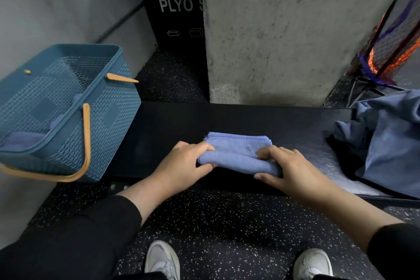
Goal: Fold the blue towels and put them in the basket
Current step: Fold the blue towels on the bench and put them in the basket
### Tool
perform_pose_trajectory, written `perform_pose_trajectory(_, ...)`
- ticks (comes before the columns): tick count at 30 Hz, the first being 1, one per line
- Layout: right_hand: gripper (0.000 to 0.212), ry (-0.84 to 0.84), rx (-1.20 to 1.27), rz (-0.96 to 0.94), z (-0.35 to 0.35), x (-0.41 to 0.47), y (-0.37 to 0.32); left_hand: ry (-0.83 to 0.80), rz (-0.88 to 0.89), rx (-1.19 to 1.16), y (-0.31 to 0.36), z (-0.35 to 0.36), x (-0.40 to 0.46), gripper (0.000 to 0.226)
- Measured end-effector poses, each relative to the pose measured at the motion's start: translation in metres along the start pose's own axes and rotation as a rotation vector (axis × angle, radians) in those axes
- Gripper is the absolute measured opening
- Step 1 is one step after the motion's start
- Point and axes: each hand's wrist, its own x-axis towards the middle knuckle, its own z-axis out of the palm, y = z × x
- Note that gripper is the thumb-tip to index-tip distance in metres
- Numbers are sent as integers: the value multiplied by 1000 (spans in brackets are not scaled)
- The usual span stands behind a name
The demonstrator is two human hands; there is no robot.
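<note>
A folded blue towel (236,151) lies on the black bench (170,125) in front of me. My left hand (184,161) grips its left end, thumb under and fingers over the fold. At the towel's right end, my right hand (288,169) holds the cloth with fingers on top and thumb along the near edge. The teal basket (95,107) with tan handles stands at the left end of the bench, and a folded blue towel (20,140) lies inside it. A heap of unfolded blue towels (391,138) sits at the right end.
A concrete pillar (284,29) rises behind the bench. A black plyo box (175,7) stands behind the basket. An orange and blue net (391,48) leans at the far right. Speckled rubber floor and my two shoes are below.
</note>
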Motion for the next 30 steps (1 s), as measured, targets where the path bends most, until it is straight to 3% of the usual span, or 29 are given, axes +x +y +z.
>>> perform_pose_trajectory(5, 13, 66, 179, 230, -6, 13, -8, 19, -190, -242, 9, -9, 19, 15)
perform_pose_trajectory(10, 20, 166, 189, 342, -2, 34, -10, 82, -297, -303, 8, -1, 35, 14)
perform_pose_trajectory(12, 23, 220, 74, 300, 4, 40, -7, 139, -314, -213, 9, 4, 37, 27)
perform_pose_trajectory(16, 10, 268, -189, 141, 15, 49, -2, 284, 140, 346, 9, 14, 40, 31)
perform_pose_trajectory(18, 15, 256, -201, 104, 19, 50, -1, 159, 274, 420, 10, 20, 38, 40)
perform_pose_trajectory(20, 25, 249, -197, 81, 22, 48, -1, -46, 205, 436, 13, 26, 34, 61)
perform_pose_trajectory(22, 49, 163, -235, 53, 23, 47, -6, -119, 140, 450, 13, 28, 35, 71)
perform_pose_trajectory(26, 87, -144, -348, 44, 25, 44, -5, -197, 82, 400, 15, 21, 42, 62)
perform_pose_trajectory(30, 83, -235, -206, 125, 15, 46, 10, -232, 10, 347, 10, 16, 42, 57)
